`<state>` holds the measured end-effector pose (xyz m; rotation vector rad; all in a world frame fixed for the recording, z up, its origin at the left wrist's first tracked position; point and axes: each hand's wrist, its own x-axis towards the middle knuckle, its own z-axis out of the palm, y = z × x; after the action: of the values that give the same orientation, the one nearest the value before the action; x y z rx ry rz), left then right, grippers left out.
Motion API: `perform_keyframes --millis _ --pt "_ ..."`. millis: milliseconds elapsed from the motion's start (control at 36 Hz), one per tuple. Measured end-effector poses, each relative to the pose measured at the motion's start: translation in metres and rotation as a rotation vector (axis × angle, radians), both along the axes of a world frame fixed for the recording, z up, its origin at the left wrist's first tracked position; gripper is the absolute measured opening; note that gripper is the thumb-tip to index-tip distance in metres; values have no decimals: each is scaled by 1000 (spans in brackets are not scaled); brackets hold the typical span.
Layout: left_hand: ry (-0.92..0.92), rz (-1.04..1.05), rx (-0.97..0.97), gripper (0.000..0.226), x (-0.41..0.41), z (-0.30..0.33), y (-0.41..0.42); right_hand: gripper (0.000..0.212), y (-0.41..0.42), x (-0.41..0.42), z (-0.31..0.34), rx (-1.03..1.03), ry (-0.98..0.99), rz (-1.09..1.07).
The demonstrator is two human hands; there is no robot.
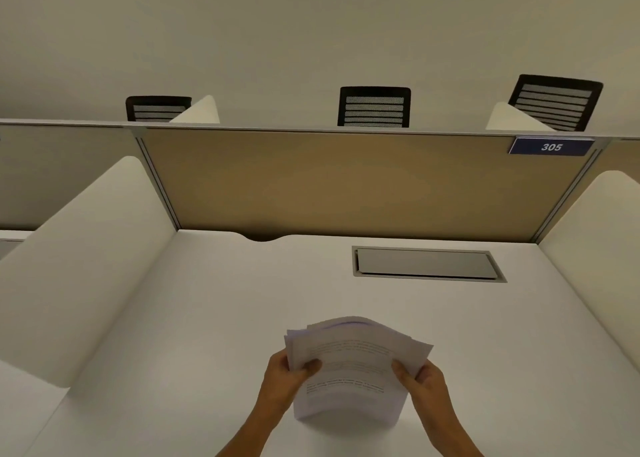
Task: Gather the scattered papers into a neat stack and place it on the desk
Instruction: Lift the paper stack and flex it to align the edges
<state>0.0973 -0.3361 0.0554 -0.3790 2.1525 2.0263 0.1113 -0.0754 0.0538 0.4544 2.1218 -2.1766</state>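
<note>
A stack of white printed papers [353, 370] is held up between both hands, above the near middle of the white desk [214, 318]. Its sheets are fanned unevenly at the top and its lower edge stands on or just over the desk surface. My left hand [284, 380] grips the stack's left edge with the thumb on the front sheet. My right hand [422, 384] grips the right edge the same way. The top sheet shows a few lines of text.
White side dividers [79, 266] [595, 234] wall the desk on left and right, and a tan back panel [346, 182] with a blue "305" sign [551, 147] closes the far side. A grey cable hatch [426, 264] sits in the desk's far right. Black chair backs show beyond.
</note>
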Motion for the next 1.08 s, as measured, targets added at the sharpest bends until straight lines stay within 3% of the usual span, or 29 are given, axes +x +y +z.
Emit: perform_keyframes --millis 111,306,528,667,806,944,1083 --pt "32 27 -13 33 -1 3 3 14 -4 -4 6 -1 28 -26" --pt "5 -4 -3 48 5 -3 7 14 -7 2 0 -11 -11 1" --pt "-15 76 -15 22 13 -6 10 12 -11 4 0 2 -9 -55" --pt "-27 70 -18 38 17 -7 11 19 -12 9 -2 8 -11 22" --pt "39 142 -1 28 13 1 8 40 -11 8 12 0 85 -2" --pt "82 98 25 38 7 14 12 22 -16 2 22 33 150 19" --pt "94 79 33 47 2 16 15 27 -21 -1 25 92 156 69"
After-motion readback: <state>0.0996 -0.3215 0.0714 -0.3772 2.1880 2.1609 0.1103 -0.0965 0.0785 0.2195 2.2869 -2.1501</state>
